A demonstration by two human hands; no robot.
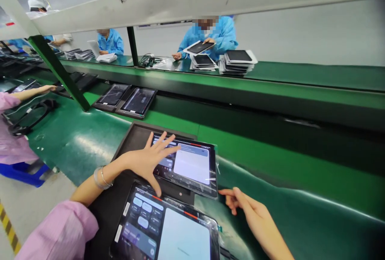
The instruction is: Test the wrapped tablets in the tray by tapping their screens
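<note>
My left hand (147, 159) is open, fingers spread wide over the left part of a lit tablet (192, 163). Whether its fingertips touch the screen, I cannot tell. That tablet lies slanted, partly on a dark tray (136, 133), with clear film at its edge. A second lit tablet (183, 232) lies nearer to me, showing a settings panel and a pale blank area; two white labels are on its left border. My right hand (243, 204) is beside the far tablet's right lower corner, forefinger pointing at it and the other fingers loosely bent. It holds nothing I can see.
Two dark tablets (136, 101) in trays lie on the green conveyor (240, 147) ahead. A slanted green post (60, 73) stands left. A neighbour's hand (46, 88) is near a black headband-like item (33, 117). Across the line, a person in blue (222, 33) handles a tablet beside stacks (237, 63).
</note>
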